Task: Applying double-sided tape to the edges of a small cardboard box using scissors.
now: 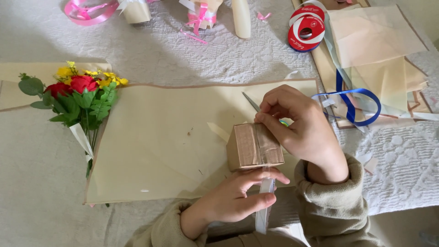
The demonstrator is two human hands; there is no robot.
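A small brown cardboard box [254, 146] stands on a large beige paper sheet [160, 137]. A pale, see-through ribbon [265, 208] runs over the box top and down its near side. My left hand [228, 199] pinches that ribbon just below the box, between thumb and fingers. My right hand [297, 123] grips the box's far right corner, with curled fingers at the top edge and the thumb along the side. The tip of a pair of scissors [250, 101] pokes out from under my right hand.
A bunch of red and yellow flowers with green leaves [77, 96] lies at the left. A red ribbon spool [305, 27], a loose blue ribbon [354, 103] and stacked beige papers [375, 41] sit at the right. A pink ribbon [89, 10] lies at the top left.
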